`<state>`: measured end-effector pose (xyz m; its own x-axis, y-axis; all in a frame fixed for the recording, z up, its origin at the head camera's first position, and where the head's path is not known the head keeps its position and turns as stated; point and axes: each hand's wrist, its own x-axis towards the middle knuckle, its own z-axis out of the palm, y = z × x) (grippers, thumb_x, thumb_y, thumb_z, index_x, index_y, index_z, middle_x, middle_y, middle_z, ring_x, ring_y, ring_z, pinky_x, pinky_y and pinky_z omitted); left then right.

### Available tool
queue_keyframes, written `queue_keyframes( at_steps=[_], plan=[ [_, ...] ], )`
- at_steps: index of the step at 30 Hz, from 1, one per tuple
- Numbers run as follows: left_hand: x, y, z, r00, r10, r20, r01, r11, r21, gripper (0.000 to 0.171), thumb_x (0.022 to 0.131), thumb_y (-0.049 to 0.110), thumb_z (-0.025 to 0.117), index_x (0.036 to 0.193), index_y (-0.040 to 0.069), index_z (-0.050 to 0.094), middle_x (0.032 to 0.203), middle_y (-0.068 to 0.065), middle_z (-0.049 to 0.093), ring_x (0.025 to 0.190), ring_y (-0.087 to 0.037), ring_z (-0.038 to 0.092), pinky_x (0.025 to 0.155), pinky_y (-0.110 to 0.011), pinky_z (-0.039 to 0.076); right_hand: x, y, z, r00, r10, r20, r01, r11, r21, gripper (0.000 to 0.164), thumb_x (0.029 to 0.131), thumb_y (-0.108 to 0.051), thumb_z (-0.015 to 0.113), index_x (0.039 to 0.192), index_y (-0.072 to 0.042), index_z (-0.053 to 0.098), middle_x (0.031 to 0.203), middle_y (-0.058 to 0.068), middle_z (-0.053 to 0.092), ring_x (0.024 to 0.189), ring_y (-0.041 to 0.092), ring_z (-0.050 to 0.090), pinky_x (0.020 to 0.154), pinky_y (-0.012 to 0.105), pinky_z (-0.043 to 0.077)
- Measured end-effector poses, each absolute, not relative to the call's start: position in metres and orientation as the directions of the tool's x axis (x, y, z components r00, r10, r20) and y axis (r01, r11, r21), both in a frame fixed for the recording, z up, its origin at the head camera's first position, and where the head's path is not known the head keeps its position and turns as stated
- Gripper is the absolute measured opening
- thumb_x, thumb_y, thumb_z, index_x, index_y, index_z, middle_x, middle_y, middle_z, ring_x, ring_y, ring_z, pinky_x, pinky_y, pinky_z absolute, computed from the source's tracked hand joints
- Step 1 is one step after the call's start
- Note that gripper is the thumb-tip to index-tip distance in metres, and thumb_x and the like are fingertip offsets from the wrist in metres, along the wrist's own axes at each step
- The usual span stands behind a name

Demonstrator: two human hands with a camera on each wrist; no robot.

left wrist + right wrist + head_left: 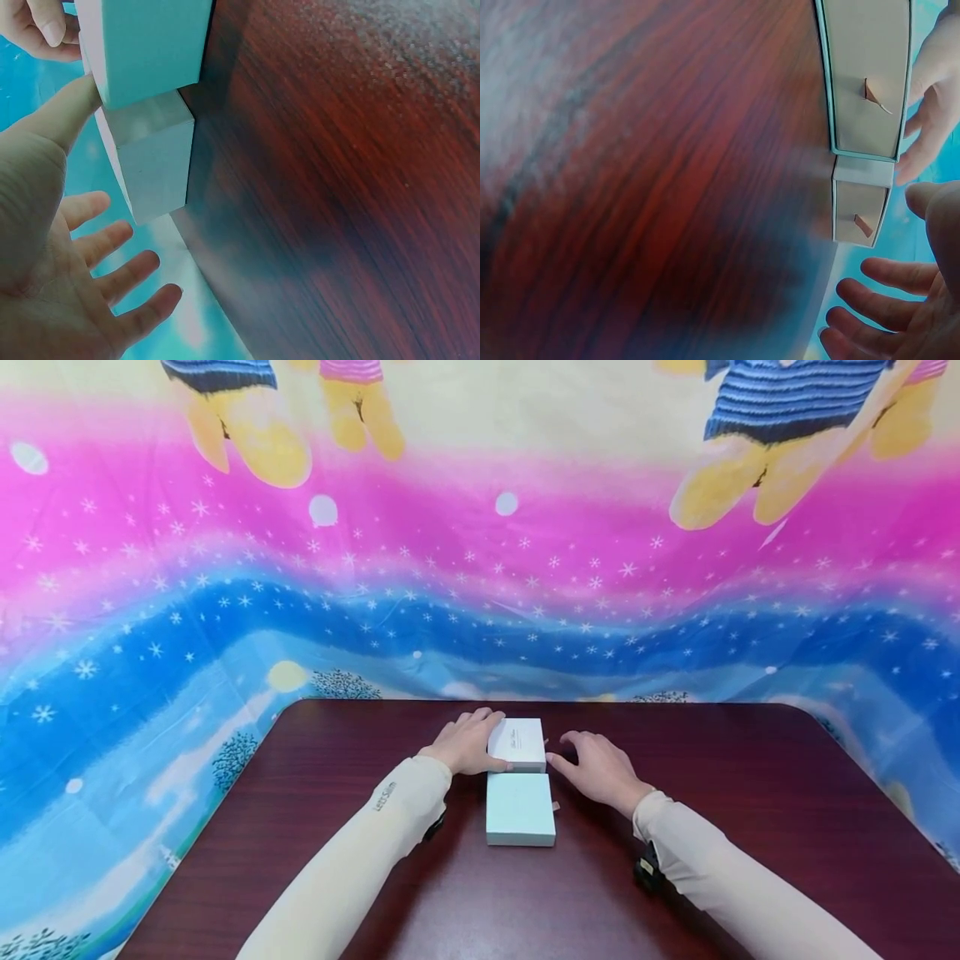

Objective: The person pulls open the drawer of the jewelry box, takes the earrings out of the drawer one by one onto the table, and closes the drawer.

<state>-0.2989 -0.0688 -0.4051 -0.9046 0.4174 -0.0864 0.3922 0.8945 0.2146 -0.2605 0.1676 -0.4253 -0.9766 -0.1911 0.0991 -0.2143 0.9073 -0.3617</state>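
Observation:
Two flat boxes lie end to end on the table: a white box (pixel 522 740) with small dark lettering on the far side, and a pale mint-green box (pixel 519 810) nearer. My left hand (pixel 465 745) is at the white box's left side, its thumb by the near edge; in the left wrist view its fingers (pixel 127 244) are spread and loosely bent. To the right of the white box, my right hand (pixel 600 772) has its thumb close to the edge and nothing in its grasp. The right wrist view shows a ribbon tab (pixel 871 94) on the mint box's drawer-like side and another ribbon tab (pixel 863 225) on the white box.
The dark reddish wooden table (pixel 360 877) has rounded far corners. Behind it hangs a pink and blue cloth (pixel 480 568) with snowflakes and cartoon figures. A dark strap with a device (pixel 647 867) is on the right wrist.

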Motion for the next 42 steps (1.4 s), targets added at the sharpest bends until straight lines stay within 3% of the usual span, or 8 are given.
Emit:
queue_keyframes(
  at_steps=[10, 19, 29, 42],
  plan=[
    [-0.301, -0.071, -0.406, -0.897, 0.429, -0.104, 0.389, 0.88, 0.272, 0.095, 0.085, 0.055, 0.075, 0.16, 0.015, 0.031, 0.163, -0.008, 0.035, 0.144, -0.031, 0.04, 0.116, -0.05, 0.036, -0.262, 0.165, -0.426, -0.983, -0.172, 0.056, -0.177, 0.852, -0.493, 0.049, 0.099, -0.045, 0.06, 0.132, -0.009, 0.065, 0.127, 0.012, 0.069, 0.113, 0.029, 0.066, 0.094, 0.053, 0.052],
    [-0.307, -0.074, -0.408, -0.889, 0.431, -0.159, 0.368, 0.875, 0.315, 0.096, 0.086, 0.048, 0.077, 0.161, 0.015, 0.027, 0.165, -0.01, 0.032, 0.148, -0.031, 0.036, 0.118, -0.049, 0.034, -0.27, 0.166, -0.429, -0.989, -0.146, 0.026, -0.136, 0.818, -0.559, 0.044, 0.101, -0.043, 0.059, 0.125, -0.007, 0.068, 0.114, 0.011, 0.072, 0.099, 0.023, 0.065, 0.091, 0.048, 0.052],
    [-0.313, -0.073, -0.406, -0.867, 0.468, -0.173, 0.398, 0.857, 0.327, 0.098, 0.084, 0.038, 0.082, 0.16, 0.011, 0.028, 0.159, -0.011, 0.037, 0.142, -0.027, 0.043, 0.116, -0.043, 0.038, -0.273, 0.168, -0.428, -0.992, -0.128, -0.003, -0.101, 0.795, -0.598, 0.047, 0.101, -0.045, 0.057, 0.124, -0.005, 0.068, 0.114, 0.012, 0.071, 0.093, 0.022, 0.063, 0.086, 0.046, 0.051],
    [-0.315, -0.074, -0.405, -0.848, 0.487, -0.209, 0.379, 0.833, 0.402, 0.097, 0.087, 0.03, 0.08, 0.161, 0.009, 0.022, 0.165, -0.011, 0.028, 0.145, -0.026, 0.038, 0.117, -0.043, 0.036, -0.276, 0.166, -0.428, -0.993, -0.116, -0.023, -0.08, 0.798, -0.598, 0.048, 0.102, -0.046, 0.056, 0.125, -0.005, 0.067, 0.122, 0.014, 0.07, 0.104, 0.026, 0.064, 0.094, 0.049, 0.05]
  ],
)
